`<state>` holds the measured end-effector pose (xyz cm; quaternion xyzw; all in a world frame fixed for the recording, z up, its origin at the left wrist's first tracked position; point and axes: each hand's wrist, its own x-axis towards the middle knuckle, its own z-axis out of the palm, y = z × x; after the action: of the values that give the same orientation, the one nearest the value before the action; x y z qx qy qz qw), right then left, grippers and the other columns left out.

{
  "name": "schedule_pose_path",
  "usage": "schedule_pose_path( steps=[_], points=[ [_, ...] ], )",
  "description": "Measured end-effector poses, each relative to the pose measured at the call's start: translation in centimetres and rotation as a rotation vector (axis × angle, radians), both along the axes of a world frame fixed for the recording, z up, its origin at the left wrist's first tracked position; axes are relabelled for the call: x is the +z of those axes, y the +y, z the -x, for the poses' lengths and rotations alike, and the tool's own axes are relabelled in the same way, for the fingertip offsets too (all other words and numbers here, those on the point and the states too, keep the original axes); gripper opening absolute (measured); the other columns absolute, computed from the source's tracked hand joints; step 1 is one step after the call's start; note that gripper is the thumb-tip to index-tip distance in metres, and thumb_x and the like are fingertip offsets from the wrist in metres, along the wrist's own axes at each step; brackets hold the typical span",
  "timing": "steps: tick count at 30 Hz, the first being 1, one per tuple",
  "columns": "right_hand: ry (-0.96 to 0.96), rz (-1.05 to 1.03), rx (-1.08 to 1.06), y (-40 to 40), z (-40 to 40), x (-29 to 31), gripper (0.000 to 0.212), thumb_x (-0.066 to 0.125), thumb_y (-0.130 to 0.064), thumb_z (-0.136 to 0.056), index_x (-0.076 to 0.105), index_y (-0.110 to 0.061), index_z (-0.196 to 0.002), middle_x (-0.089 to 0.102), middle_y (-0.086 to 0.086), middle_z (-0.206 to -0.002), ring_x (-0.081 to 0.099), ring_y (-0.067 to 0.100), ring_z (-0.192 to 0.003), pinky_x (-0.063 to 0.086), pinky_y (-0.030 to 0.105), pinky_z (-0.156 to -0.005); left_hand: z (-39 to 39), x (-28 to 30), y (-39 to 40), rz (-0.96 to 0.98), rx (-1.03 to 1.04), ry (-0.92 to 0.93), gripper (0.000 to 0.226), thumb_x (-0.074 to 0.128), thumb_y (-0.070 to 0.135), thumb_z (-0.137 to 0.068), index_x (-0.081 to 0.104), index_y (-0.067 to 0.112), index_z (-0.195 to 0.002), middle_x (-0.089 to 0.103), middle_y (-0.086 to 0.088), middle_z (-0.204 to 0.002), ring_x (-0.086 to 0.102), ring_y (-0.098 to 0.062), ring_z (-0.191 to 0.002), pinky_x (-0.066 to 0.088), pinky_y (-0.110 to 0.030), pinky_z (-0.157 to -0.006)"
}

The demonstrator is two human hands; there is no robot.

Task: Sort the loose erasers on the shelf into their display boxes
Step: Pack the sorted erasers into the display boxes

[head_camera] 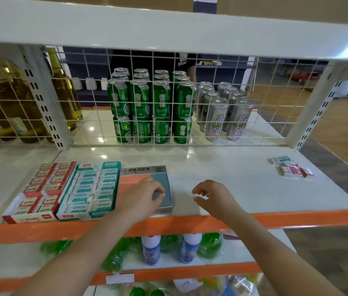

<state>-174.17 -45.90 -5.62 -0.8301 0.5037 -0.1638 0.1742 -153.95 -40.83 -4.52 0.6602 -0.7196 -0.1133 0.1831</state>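
Resting on the pink-and-teal display box (145,186), the left hand (142,199) has its fingers curled over the teal half, fingertips touching its surface; whether they pinch an eraser there cannot be told. The right hand (213,196) hovers just beside the box at its 3 o'clock, fingers loosely curled and holding nothing.

At the box's 9 o'clock, touching it, stands the teal display box (89,189), rows filled; beyond that, the red display box (38,191), also stocked. All three sit along the front edge of the shelf (222,167).

The loose erasers (292,167), a small mixed heap of teal and red packets, lie well apart at the right hand's 1 o'clock, near the shelf's far right side. Behind the wire mesh at 12 o'clock stand green cans (150,110) and silver cans (224,112).

Assessment: sorting is incomplete. Recommended practice: the left hand steadies the box while the right reaches for the heap, takes one packet at a time, and matches colour to box before seating it flat in a row.
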Motion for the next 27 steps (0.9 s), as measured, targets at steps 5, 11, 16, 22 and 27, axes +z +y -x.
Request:
schedule_pose_path(
  steps=[5,11,16,22,27],
  points=[
    [0.028,-0.036,-0.105,-1.6,5.2,0.5,0.027,0.056,-0.013,-0.086,0.064,-0.015,-0.111,0.063,-0.002,-0.096,0.055,0.014,-0.089,0.039,0.020,-0.078,4.3,0.6,-2.7,-0.052,-0.137,0.002,0.020,0.050,0.027,-0.093,0.064,0.019,-0.105,0.061,0.004,-0.105,0.056,-0.010,-0.091,0.044,-0.023,-0.076],
    [0.106,-0.055,-0.226,-3.9,13.1,1.1,0.027,0.056,-0.015,-0.087,0.063,-0.017,-0.114,0.064,0.001,-0.107,0.057,0.016,-0.099,0.041,0.021,-0.082,10.9,0.2,-6.7,-0.140,-0.214,-0.049,0.020,0.051,0.027,-0.092,0.064,0.017,-0.101,0.062,-0.001,-0.104,0.055,-0.015,-0.094,0.045,-0.029,-0.079],
    [0.134,-0.075,-0.329,-5.8,19.5,0.5,0.031,0.057,-0.017,-0.088,0.060,-0.017,-0.119,0.061,0.000,-0.118,0.057,0.014,-0.105,0.039,0.017,-0.085,16.1,-0.9,-9.5,-0.215,-0.219,-0.009,0.037,0.050,0.029,-0.093,0.050,0.019,-0.129,0.055,0.000,-0.122,0.053,-0.017,-0.110,0.040,-0.025,-0.088],
    [0.131,-0.060,-0.428,-8.0,25.1,-0.5,0.038,0.056,-0.018,-0.088,0.054,-0.016,-0.126,0.051,0.000,-0.134,0.051,0.017,-0.118,0.038,0.024,-0.096,22.0,-2.0,-12.7,-0.162,-0.303,-0.061,0.053,0.050,0.032,-0.093,0.034,0.020,-0.141,0.036,0.001,-0.146,0.037,-0.015,-0.132,0.029,-0.022,-0.105],
    [0.127,-0.057,-0.474,-10.1,28.9,-0.9,0.046,0.054,-0.017,-0.087,0.048,-0.016,-0.133,0.047,0.004,-0.137,0.049,0.021,-0.120,0.039,0.026,-0.095,27.4,-2.4,-15.9,-0.165,-0.355,-0.074,0.061,0.049,0.037,-0.093,0.025,0.019,-0.146,0.020,0.002,-0.155,0.021,-0.012,-0.141,0.017,-0.021,-0.112]
  ],
)
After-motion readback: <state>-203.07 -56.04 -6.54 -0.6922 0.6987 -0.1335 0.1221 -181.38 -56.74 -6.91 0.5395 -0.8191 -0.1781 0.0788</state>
